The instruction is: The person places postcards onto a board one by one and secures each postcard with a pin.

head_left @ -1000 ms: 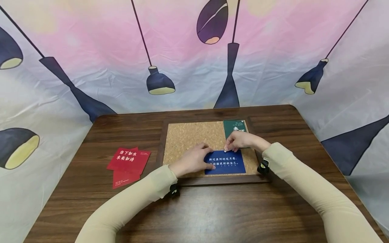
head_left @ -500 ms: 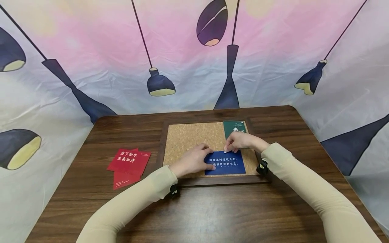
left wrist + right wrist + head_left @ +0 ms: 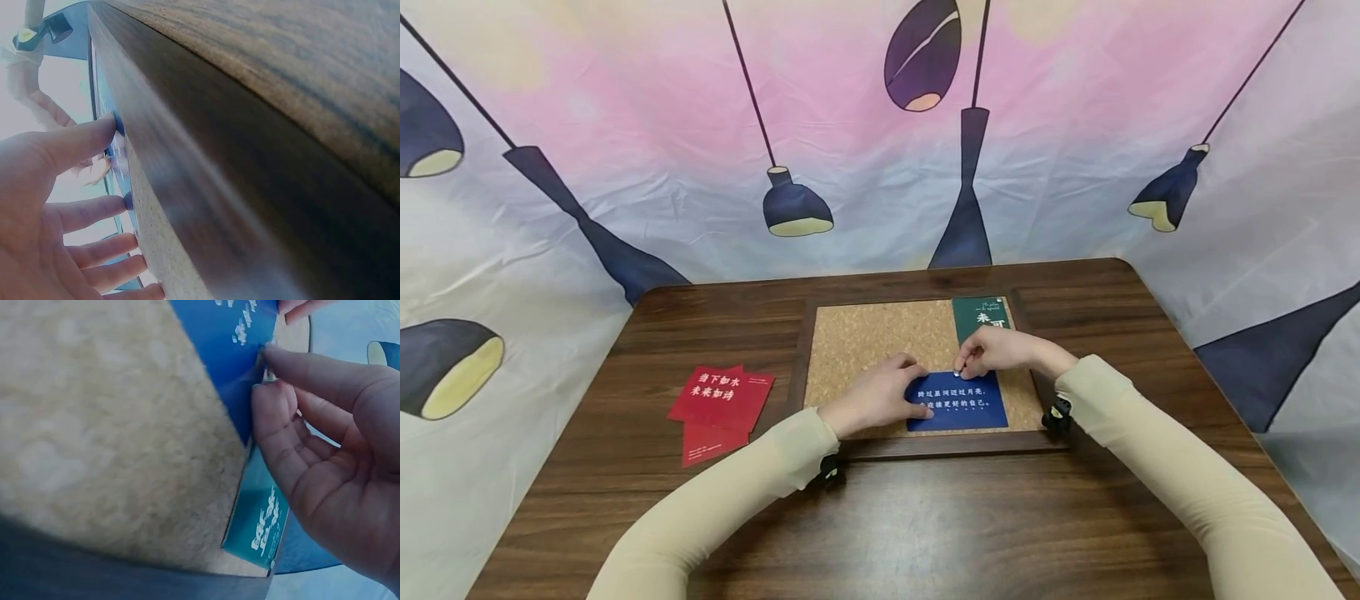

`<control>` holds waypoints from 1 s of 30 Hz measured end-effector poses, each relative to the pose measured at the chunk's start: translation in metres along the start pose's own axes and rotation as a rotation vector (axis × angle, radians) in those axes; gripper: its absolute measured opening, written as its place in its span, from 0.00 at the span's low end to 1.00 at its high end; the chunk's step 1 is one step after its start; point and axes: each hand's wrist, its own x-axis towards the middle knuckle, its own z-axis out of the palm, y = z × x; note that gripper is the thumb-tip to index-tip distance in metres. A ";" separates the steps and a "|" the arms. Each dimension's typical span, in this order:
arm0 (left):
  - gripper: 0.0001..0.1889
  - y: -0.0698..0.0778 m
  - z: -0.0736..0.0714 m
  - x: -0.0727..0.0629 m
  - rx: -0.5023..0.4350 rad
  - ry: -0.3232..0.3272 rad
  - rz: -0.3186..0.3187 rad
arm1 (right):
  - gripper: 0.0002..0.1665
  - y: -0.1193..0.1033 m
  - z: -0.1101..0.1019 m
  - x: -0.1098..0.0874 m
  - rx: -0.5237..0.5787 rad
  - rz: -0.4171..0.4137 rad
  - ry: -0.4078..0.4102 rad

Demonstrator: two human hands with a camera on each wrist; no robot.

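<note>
A blue card (image 3: 958,412) with white writing lies on the framed cork board (image 3: 880,329), towards its lower right. My left hand (image 3: 880,393) rests at the card's left side. Its thumb and index fingertip touch the card, and the other fingertips meet the board in the left wrist view. At the card's top edge my right hand (image 3: 992,352) pinches a small pale pushpin (image 3: 270,374) between thumb and forefinger, with the pin's point hidden. Partly behind that hand is a green card (image 3: 973,312), with a small pin at its top right corner.
Several red cards (image 3: 722,400) overlap on the brown wooden table (image 3: 880,525), left of the board. The board's dark wooden frame (image 3: 951,444) is raised along the near side. Behind the table hangs a cloth (image 3: 865,108) printed with lamps.
My right hand and wrist have turned slightly to the right while the fingers stay at the card's top edge. The left hand and the blue card keep their places.
</note>
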 end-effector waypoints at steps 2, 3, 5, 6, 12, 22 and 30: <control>0.36 0.000 0.000 0.000 0.000 0.000 -0.001 | 0.06 -0.002 0.003 -0.001 -0.029 -0.020 0.036; 0.35 -0.001 -0.001 0.000 -0.001 0.001 0.000 | 0.06 -0.003 0.004 -0.001 -0.047 -0.026 0.057; 0.35 -0.001 -0.001 0.000 0.001 0.001 0.002 | 0.06 -0.006 0.008 -0.002 -0.083 -0.027 0.097; 0.35 -0.001 -0.001 -0.001 0.002 0.000 0.003 | 0.06 -0.008 0.009 -0.002 -0.094 -0.018 0.115; 0.36 0.000 -0.001 -0.001 0.006 0.001 0.009 | 0.05 -0.009 0.018 -0.003 -0.179 -0.019 0.183; 0.36 0.000 -0.001 -0.003 0.012 0.004 0.000 | 0.05 -0.005 0.027 -0.004 -0.250 -0.090 0.248; 0.36 0.000 0.000 -0.003 0.012 0.000 -0.005 | 0.03 0.002 0.024 -0.012 -0.250 -0.145 0.228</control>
